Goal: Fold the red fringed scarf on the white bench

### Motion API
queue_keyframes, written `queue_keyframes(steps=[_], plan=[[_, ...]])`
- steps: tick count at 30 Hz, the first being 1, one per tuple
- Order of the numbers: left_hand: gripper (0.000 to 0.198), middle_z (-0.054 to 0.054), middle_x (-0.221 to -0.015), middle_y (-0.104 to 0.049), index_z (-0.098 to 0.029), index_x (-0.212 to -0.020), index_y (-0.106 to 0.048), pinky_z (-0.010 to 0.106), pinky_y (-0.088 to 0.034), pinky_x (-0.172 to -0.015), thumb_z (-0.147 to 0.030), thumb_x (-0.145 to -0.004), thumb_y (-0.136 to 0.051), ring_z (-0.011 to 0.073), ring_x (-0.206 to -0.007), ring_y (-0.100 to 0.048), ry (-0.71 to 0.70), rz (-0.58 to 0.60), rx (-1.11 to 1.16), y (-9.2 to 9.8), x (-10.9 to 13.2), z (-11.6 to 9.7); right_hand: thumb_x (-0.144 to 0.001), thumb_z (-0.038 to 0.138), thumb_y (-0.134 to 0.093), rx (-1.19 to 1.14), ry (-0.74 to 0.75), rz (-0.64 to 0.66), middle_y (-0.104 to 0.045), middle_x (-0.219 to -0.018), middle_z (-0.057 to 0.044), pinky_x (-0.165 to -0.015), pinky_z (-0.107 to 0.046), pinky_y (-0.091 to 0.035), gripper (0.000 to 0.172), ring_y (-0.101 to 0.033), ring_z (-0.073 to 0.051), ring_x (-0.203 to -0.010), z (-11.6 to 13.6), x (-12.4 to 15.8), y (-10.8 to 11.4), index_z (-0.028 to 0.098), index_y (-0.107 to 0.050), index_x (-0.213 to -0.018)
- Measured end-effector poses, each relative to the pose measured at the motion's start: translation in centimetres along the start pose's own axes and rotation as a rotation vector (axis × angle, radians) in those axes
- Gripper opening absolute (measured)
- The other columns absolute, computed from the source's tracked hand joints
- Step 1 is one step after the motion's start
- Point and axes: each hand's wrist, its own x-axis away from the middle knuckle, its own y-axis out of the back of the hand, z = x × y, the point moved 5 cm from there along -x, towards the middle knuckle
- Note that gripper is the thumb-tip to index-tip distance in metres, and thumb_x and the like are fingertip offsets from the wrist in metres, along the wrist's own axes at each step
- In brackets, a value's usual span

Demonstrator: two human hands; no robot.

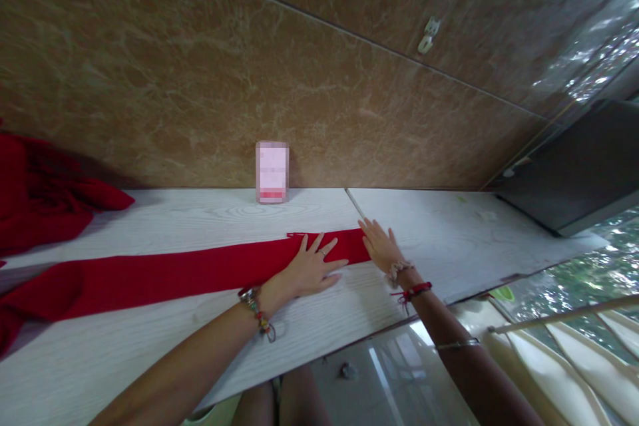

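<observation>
Cloth (174, 274), red, under left hand (308, 271)

A brown marbled wall (200, 73) is rising at twelve o'clock behind the white counter (434, 239); shiny floor (359, 389) is catching light at five.

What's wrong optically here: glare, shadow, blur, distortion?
Head view: glare streaks on the glossy floor; head view: soft shadow on the wall beside the red cloth heap; head view: phone-like object pixelated; head view: dark box at right looks stretched, likely wide-angle; head view: left hand, right hand and red strip reasonably clear.
</observation>
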Motion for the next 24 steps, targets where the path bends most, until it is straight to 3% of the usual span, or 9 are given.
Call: queue_keyframes(steps=[3,5,10,14,16,18,21,24], plan=[[0.044,0.008,-0.139,-0.031,-0.031,-0.128,-0.04,0.058,-0.018,-0.097,-0.045,-0.09,-0.023,0.0343,-0.127,-0.021,0.081,-0.054,-0.023,0.1,0.0,0.3,-0.088,0.023,-0.024,-0.032,0.154,0.032,-0.029,-0.141,-0.005,-0.1,-0.054,-0.022,0.046,-0.023,-0.021,-0.129,2.7,0.4,-0.7,0.023,-0.03,-0.134],[0.047,0.01,-0.139,-0.032,-0.027,-0.13,-0.038,0.058,-0.016,-0.098,-0.047,-0.089,-0.025,0.0354,-0.127,-0.02,0.1,-0.055,-0.048,-0.1,0.0,0.4,-0.088,0.024,-0.024,-0.043,0.15,0.057,-0.029,-0.141,-0.004,-0.099,-0.056,-0.021,0.046,-0.022,-0.02,-0.129,2.8,0.6,-1.3,0.025,-0.031,-0.133],[0.046,0.008,-0.141,-0.026,-0.036,-0.129,-0.036,0.064,-0.015,-0.094,-0.05,-0.085,-0.032,0.0388,-0.127,-0.018,0.052,-0.004,-0.043,-0.4,0.0,0.4,-0.089,0.025,-0.022,-0.037,0.001,0.114,-0.026,-0.142,-0.002,-0.096,-0.062,-0.02,0.045,-0.021,-0.023,-0.13,-0.9,0.4,-2.0,0.03,-0.028,-0.134],[0.044,0.008,-0.141,-0.026,-0.037,-0.127,-0.039,0.065,-0.015,-0.093,-0.05,-0.085,-0.033,0.0402,-0.127,-0.019,0.042,0.001,-0.025,-0.2,0.1,0.4,-0.088,0.023,-0.024,-0.002,-0.15,0.081,-0.027,-0.141,-0.003,-0.094,-0.064,-0.023,0.047,-0.021,-0.026,-0.129,-3.2,-0.2,-0.8,0.03,-0.029,-0.134],[0.043,0.009,-0.141,-0.027,-0.037,-0.127,-0.039,0.064,-0.016,-0.093,-0.049,-0.086,-0.031,0.0399,-0.126,-0.019,0.048,-0.009,-0.018,0.0,0.1,0.3,-0.087,0.021,-0.024,-0.005,-0.168,-0.007,-0.025,-0.143,-0.003,-0.095,-0.062,-0.023,0.048,-0.018,-0.026,-0.13,-2.6,-0.5,0.1,0.028,-0.028,-0.135],[0.043,0.009,-0.14,-0.028,-0.036,-0.127,-0.039,0.063,-0.016,-0.093,-0.048,-0.087,-0.029,0.0388,-0.127,-0.019,0.065,-0.025,-0.017,0.1,0.1,0.3,-0.088,0.021,-0.023,-0.024,-0.093,-0.057,-0.023,-0.143,-0.003,-0.097,-0.06,-0.022,0.048,-0.017,-0.024,-0.131,-0.8,-0.6,0.4,0.027,-0.027,-0.135],[0.044,0.009,-0.141,-0.028,-0.035,-0.128,-0.038,0.062,-0.015,-0.094,-0.049,-0.086,-0.032,0.0379,-0.127,-0.018,0.081,-0.016,-0.024,0.1,0.1,0.3,-0.088,0.026,-0.025,-0.04,0.082,0.003,-0.026,-0.142,-0.002,-0.096,-0.062,-0.02,0.046,-0.019,-0.024,-0.13,2.2,-0.4,-0.7,0.03,-0.028,-0.134],[0.046,0.009,-0.141,-0.027,-0.035,-0.128,-0.037,0.062,-0.016,-0.094,-0.05,-0.085,-0.036,0.0383,-0.127,-0.019,0.071,0.021,-0.028,0.0,0.1,0.2,-0.089,0.029,-0.024,-0.042,0.12,0.056,-0.028,-0.141,-0.002,-0.095,-0.064,-0.019,0.044,-0.022,-0.024,-0.129,2.6,-0.1,-1.8,0.033,-0.028,-0.133]])
